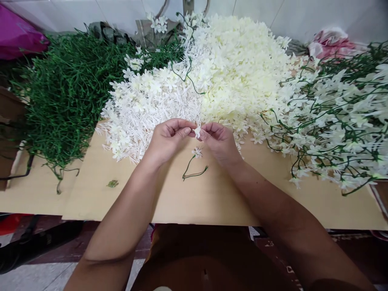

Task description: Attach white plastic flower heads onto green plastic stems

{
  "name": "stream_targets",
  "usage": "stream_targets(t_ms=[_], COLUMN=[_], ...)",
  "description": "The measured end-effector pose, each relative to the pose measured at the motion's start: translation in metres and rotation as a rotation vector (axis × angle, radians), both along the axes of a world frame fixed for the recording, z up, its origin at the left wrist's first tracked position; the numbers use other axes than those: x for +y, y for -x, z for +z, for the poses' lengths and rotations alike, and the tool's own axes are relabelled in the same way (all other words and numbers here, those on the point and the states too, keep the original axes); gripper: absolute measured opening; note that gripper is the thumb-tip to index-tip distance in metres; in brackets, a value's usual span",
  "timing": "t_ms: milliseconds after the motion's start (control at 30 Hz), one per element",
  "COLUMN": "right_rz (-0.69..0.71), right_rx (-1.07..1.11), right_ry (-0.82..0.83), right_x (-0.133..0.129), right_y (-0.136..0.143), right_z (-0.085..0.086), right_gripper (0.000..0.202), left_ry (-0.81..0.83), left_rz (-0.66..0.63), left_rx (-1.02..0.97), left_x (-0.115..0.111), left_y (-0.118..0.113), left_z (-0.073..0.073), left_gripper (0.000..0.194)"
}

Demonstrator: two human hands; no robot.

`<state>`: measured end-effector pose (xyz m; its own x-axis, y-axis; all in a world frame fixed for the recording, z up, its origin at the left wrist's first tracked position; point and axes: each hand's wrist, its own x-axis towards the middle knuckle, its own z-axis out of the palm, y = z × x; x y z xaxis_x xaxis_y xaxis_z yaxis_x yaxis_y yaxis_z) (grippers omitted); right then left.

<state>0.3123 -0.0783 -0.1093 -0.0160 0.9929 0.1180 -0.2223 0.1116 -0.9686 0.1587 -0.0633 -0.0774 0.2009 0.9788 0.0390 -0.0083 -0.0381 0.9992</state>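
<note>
White flower (197,132), green stems (69,81), tan tabletop (224,202)

Tabletop (209,206) bright, shadows soft; wide-angle stretch toward edges.

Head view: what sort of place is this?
Probably an artificial-flower workshop, judging by the piles of green stems, loose pale blossoms and white flowers on stems.

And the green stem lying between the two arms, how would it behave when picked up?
The green stem is probably light, since it is very thin. It likely bends but keeps some shape, as it shows a sharp fold. The white flower at its end may snag, with its thin petals spread.
</note>
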Motion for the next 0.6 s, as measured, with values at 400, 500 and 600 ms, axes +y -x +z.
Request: stream_targets(t_ms=[400,500,600], right_rz=[-0.056,-0.065,-0.067], right_rx=[-0.028,-0.02,-0.065], right_ry=[-0.019,-0.052,-0.098], right_x=[-0.0009,-0.002,-0.0042], right_y=[0.0035,0.0057,0.0042], right_z=[0.0012,0.0019,0.0057], right_gripper=[0.042,0.047,0.043], left_ry=[0.008,0.02,0.011], left_rz=[0.006,-0.005,-0.033], left_rx=[0.036,0.008,0.032], left_x=[0.0013,0.0018,0.002], left_y=[-0.003,-0.0046,-0.0063], left_z=[-0.0054,-0.0062,-0.007], left_gripper=[0.019,0.016,0.015])
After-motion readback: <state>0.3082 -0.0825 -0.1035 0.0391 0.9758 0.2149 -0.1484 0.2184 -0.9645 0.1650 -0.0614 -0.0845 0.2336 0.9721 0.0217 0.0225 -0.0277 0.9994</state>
